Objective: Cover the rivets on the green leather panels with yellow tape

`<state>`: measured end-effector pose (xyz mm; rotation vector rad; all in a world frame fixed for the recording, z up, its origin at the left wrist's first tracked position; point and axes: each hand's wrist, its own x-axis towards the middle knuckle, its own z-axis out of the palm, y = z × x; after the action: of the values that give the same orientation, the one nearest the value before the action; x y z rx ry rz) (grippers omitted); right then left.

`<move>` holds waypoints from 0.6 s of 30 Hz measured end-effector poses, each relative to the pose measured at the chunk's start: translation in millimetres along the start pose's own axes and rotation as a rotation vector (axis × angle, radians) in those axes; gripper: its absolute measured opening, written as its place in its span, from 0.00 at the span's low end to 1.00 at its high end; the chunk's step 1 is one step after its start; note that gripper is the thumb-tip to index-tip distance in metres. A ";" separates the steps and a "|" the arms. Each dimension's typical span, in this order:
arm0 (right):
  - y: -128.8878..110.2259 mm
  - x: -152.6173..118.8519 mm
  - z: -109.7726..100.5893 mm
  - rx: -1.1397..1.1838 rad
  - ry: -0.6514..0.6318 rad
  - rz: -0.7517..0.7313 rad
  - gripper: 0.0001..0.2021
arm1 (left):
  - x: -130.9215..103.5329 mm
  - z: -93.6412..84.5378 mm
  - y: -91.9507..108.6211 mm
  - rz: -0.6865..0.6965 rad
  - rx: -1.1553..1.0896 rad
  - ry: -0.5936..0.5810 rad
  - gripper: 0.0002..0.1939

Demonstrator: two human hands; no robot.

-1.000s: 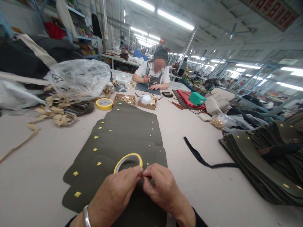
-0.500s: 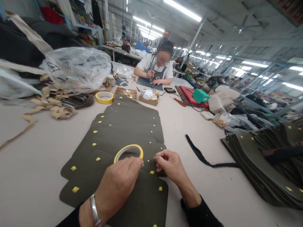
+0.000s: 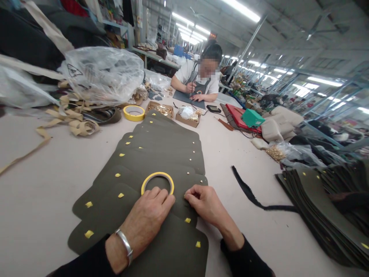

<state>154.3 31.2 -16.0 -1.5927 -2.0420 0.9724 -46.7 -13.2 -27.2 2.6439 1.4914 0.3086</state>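
1. At the left edge of the tabletop (image 3: 34, 184), tan strips (image 3: 83, 128) are heaped and curled, one trailing towards the near left; behind them a clear plastic bag (image 3: 100, 77) is piled.
2. Near the strips' right side, towards the far edge, a wide roll of yellow tape (image 3: 134, 116) is laid flat.
3. Across the middle, dark olive panels (image 3: 161, 146) are spread overlapping, dotted with yellow tape pieces (image 3: 89, 234) on the left and small metal studs (image 3: 188, 173) on the right.
4. By the left hand (image 3: 151, 211), with fingers curled together, a narrow roll of yellow tape (image 3: 158, 174) is gripped, tilted up, over the panels; a silver bracelet (image 3: 124, 242) is worn.
5. Beyond the panels, hardware is held in cardboard boxes (image 3: 190, 122); at the far edge a dark sheet (image 3: 180, 96) is worked on by a co-worker (image 3: 211, 86).
6. The right hand (image 3: 209, 202) is held at the panels' right edge, thumb and forefinger pressed together; whether anything is pinched cannot be told.
7. Towards the far right corner, a green box (image 3: 253, 117) is rested on a red item (image 3: 236, 115).
8. At the right edge, similar panels are stacked in a pile (image 3: 319, 200), with a black strip (image 3: 250, 194) stretched out leftward.
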 end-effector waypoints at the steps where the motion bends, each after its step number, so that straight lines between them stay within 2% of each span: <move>1: -1.6 0.0 0.7 -0.044 0.004 -0.019 0.08 | 0.3 0.4 -0.9 -0.004 -0.007 -0.008 0.09; 5: -6.2 1.6 4.3 -0.203 0.024 -0.057 0.08 | 2.0 1.5 -3.0 -0.023 -0.029 -0.035 0.11; 8: -5.4 2.7 3.9 -0.240 0.009 -0.050 0.06 | 1.9 1.2 -2.9 -0.032 -0.028 -0.042 0.10; 11: -0.8 -0.2 -2.3 -0.249 0.073 -0.073 0.16 | 1.2 1.1 -3.6 -0.033 -0.020 -0.022 0.11; 14: 3.3 -6.3 -11.0 -0.303 0.106 -0.287 0.05 | 1.7 1.9 -5.9 -0.013 -0.011 0.017 0.09; 16: 3.1 -9.2 -14.2 -0.396 0.036 -0.462 0.08 | 3.6 2.8 -7.9 0.001 0.019 0.063 0.07; 18: -0.1 -9.4 -13.8 -0.527 -0.059 -0.556 0.10 | 7.2 4.0 -10.1 0.013 0.059 0.106 0.07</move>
<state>166.2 26.3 -5.3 -1.0814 -2.7188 0.2936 -50.7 -1.8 -32.0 2.7233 1.5371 0.4184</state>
